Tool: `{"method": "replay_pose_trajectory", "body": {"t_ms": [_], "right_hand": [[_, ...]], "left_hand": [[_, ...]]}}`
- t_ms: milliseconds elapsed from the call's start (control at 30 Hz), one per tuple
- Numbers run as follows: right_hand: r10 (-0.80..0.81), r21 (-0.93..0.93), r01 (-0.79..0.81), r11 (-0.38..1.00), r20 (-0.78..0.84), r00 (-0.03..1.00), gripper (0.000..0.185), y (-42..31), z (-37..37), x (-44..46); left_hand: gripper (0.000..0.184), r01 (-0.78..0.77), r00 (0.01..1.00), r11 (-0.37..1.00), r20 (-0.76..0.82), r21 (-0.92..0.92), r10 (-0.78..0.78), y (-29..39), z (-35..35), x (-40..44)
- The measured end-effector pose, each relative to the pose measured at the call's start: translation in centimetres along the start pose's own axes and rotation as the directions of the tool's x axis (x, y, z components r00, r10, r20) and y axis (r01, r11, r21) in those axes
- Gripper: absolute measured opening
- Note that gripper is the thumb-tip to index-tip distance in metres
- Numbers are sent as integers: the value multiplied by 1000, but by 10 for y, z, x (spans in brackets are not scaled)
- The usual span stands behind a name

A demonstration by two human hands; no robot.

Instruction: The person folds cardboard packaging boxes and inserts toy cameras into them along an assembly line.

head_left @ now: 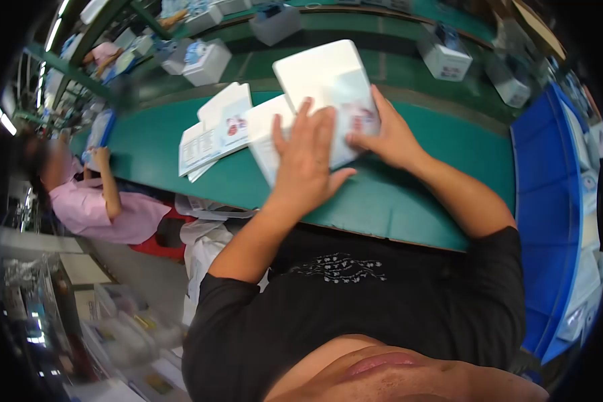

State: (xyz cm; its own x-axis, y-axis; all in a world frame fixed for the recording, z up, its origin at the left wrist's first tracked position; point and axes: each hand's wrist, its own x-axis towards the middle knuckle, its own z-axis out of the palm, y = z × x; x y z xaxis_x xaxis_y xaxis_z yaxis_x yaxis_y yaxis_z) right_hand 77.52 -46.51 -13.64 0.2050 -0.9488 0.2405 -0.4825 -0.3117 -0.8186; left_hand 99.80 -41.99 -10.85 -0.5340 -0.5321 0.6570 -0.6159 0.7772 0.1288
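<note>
A white flat box (320, 70) with blue and red print is tilted up over the green table. My right hand (394, 132) grips its right edge, with the thumb on the printed face and the fingers behind. My left hand (305, 151) lies against the lower left of the box with its fingers spread. Under and beside the left hand, more white card (264, 120) shows, partly hidden by the hand. To the left, a flattened printed carton (211, 137) with open flaps rests on the table.
A co-worker in a pink top (107, 208) sits at the left of the green table (415, 208). White boxes (445, 61) with blue contents stand on the line beyond. A blue bin (549, 221) holding packages is at the right.
</note>
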Motion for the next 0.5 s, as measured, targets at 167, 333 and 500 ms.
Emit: {"method": "replay_pose_trajectory", "body": {"t_ms": [167, 333, 500], "right_hand": [[113, -50, -110, 993, 46, 993, 110, 1, -3, 10], [139, -139, -118, 983, 150, 979, 102, 7, -2, 14], [164, -213, -128, 969, 162, 973, 102, 4, 6, 3]], "left_hand": [[112, 205, 963, 978, -173, -42, -209, -29, 6, -21], [115, 409, 889, 909, 191, 81, -416, -46, -16, -58], [118, 456, 777, 887, 452, 77, -438, -50, -27, -66]]}}
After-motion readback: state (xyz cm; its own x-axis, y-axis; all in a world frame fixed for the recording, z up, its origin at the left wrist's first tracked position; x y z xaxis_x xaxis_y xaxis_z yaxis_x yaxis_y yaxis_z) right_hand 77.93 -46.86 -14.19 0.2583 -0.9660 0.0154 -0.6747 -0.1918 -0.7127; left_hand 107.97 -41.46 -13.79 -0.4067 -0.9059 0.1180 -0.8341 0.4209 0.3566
